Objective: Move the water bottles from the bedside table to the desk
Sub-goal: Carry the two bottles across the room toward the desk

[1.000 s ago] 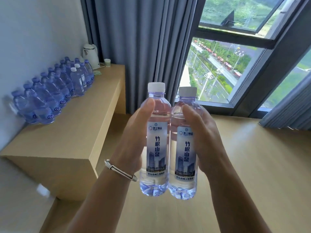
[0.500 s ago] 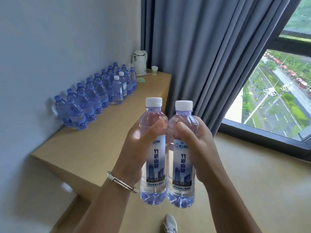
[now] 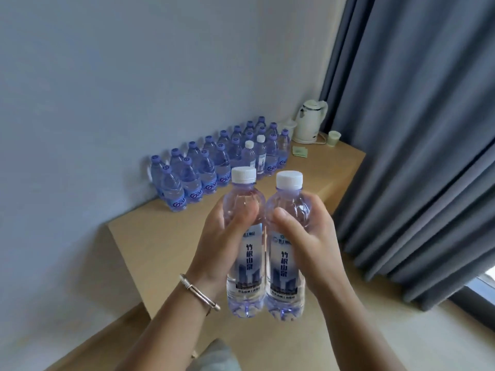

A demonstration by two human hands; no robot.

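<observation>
Your left hand (image 3: 225, 236) wraps left bottle (image 3: 245, 242), right hand (image 3: 305, 236) wraps right bottle (image 3: 286, 245). Bottles upright, touching, carried in air short of worktop (image 3: 166, 236), likely for joint set-down beside bottle rows (image 3: 219, 159).

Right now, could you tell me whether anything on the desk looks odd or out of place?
Nothing spilled or toppled. Only two white-capped bottles stand out among the purple-capped bottles on the desk.
</observation>
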